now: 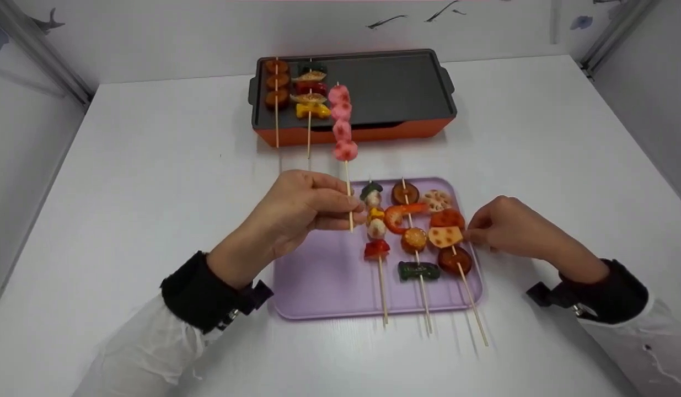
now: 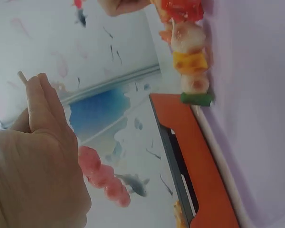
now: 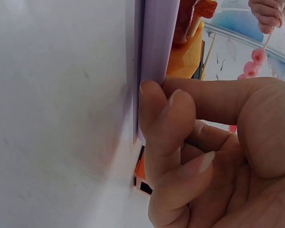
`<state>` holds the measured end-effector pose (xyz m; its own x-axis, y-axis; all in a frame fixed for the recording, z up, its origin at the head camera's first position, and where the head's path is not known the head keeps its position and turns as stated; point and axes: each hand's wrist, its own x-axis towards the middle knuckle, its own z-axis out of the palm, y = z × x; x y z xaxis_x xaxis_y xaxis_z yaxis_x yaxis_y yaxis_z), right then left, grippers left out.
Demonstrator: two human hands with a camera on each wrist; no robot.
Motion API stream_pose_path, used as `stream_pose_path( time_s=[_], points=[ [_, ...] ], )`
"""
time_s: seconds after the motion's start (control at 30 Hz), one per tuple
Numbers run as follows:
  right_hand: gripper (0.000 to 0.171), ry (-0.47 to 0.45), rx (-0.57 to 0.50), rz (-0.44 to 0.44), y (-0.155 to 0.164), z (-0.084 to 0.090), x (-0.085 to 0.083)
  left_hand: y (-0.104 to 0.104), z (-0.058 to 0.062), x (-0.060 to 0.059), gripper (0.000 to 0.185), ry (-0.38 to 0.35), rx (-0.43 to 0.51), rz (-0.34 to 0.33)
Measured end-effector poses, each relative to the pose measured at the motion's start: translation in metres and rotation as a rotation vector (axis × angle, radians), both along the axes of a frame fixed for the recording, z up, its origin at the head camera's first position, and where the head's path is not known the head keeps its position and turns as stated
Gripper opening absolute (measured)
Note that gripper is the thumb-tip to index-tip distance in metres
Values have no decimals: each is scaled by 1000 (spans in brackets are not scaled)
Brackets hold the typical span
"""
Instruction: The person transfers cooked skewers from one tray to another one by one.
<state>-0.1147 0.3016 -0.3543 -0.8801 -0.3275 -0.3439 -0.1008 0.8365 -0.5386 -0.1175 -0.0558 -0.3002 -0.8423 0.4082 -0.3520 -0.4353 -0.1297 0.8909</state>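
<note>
My left hand (image 1: 310, 207) pinches the bare stick of a skewer of pink balls (image 1: 343, 129), raised with its balls toward the grill. In the left wrist view, the stick's end pokes out past the fingertips of the left hand (image 2: 42, 152). At the right rim of the lilac tray (image 1: 329, 292), my right hand (image 1: 511, 229) grips the edge between thumb and fingers. The right wrist view has these curled fingers (image 3: 166, 118) right at the tray wall. Closest to them is a skewer with lotus root and orange slices (image 1: 445, 237).
Behind the tray stands an orange grill with a black plate (image 1: 390, 88). A skewer of brown rounds (image 1: 277, 82) and a mixed vegetable skewer (image 1: 311, 88) lie on its left part. A shrimp and corn skewer (image 1: 413, 240) and a pepper and mushroom skewer (image 1: 376, 229) lie on the tray.
</note>
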Motion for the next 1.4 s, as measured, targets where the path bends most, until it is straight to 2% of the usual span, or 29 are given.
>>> stream_pose_path(
  time_s=[0.13, 0.33, 0.5, 0.63, 0.93, 1.2, 1.4],
  points=[
    [15, -2, 2, 3, 0, 0, 0, -1, -12, 22, 13, -7, -73, -30],
    [15, -6, 4, -5, 0, -1, 0, 2, -33, 52, 13, -29, -100, -80],
    [16, 1, 2, -3, 0, 0, 1, 5, -48, 72, 14, -87, -94, -64],
    [16, 5, 2, -6, 0, 0, 2, 9, -56, 83, 14, -100, -112, -57],
    [17, -2, 2, -15, 0, 0, 2, 14, -65, 101, 13, -125, -136, -65],
    [16, 4, -3, -4, 0, -1, 2, 15, -68, 102, 18, -163, -166, -70],
    [16, 14, -5, 5, 1, -1, 1, 13, -71, 102, 13, -188, -203, -83]
  ],
)
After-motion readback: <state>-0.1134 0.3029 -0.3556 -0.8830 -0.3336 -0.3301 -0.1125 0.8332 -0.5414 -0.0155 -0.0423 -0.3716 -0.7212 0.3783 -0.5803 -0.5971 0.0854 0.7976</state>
